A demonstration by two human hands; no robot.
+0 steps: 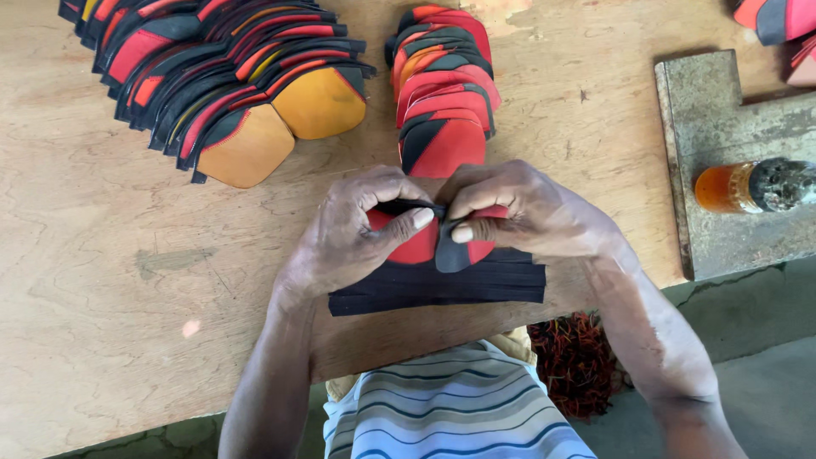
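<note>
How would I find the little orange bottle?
Look at the wooden table, then its right edge, where a grey stone slab lies. The bottle lies on its side on that slab, orange with a dark cap, unlike the flat red-and-black pieces stacked elsewhere.

two hands, one orange bottle, one stone slab

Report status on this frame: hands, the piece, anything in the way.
Left hand and right hand both in a pinch grip on the red-and-black leather piece. Piece held over the stack of black strips. Nothing in the way.
</note>
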